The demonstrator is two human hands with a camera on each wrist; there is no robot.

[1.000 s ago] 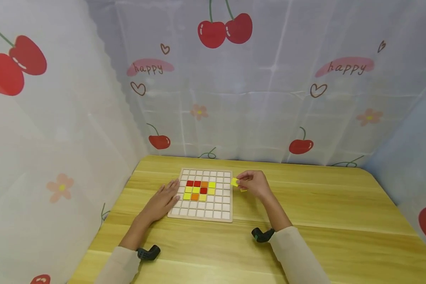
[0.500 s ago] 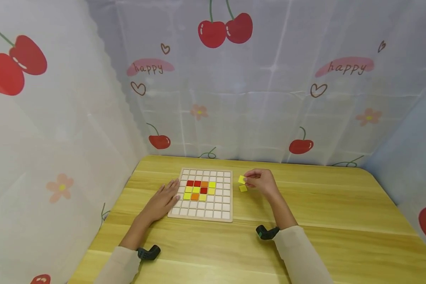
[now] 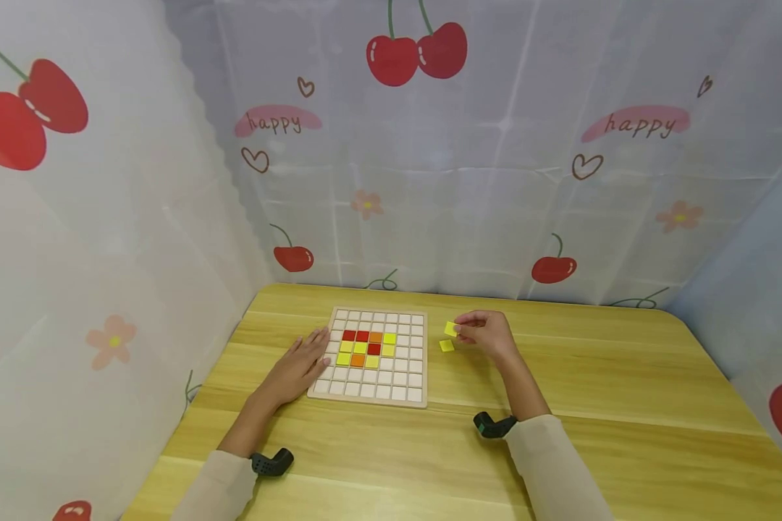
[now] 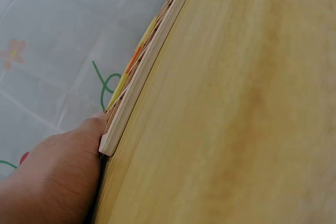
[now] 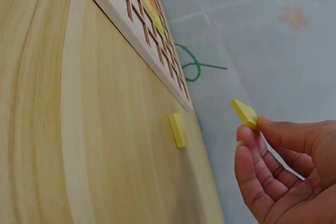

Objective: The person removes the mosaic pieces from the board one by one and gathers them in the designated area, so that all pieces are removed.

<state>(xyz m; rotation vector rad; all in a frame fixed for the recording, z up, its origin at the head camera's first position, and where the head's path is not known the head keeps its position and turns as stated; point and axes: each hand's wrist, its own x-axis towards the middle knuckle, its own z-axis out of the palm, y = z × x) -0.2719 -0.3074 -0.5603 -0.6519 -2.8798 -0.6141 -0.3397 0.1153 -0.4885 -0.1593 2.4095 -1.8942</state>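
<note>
A square wooden grid board (image 3: 368, 399) lies on the table, with red, orange and yellow tiles in some of its middle cells and pale cells around them. My left hand (image 3: 296, 370) rests flat along the board's left edge, thumb over the rim. To the right of the board, my right hand (image 3: 489, 335) pinches a yellow square tile (image 5: 244, 114) between thumb and fingers, raised above the table in the right wrist view. A second yellow tile (image 3: 446, 346) lies on the table just below it, beside the board's right edge.
The wooden table (image 3: 378, 463) meets a pale curtain (image 3: 443, 217) printed with cherries at its back, and more curtain hangs at both sides. A black wrist device (image 3: 272, 463) sits on the left forearm, another black wrist device (image 3: 493, 425) on the right.
My right hand has moved to the right, away from the board, with the yellow tile in its fingers. The tile on the table now shows fully. The left hand stays put.
</note>
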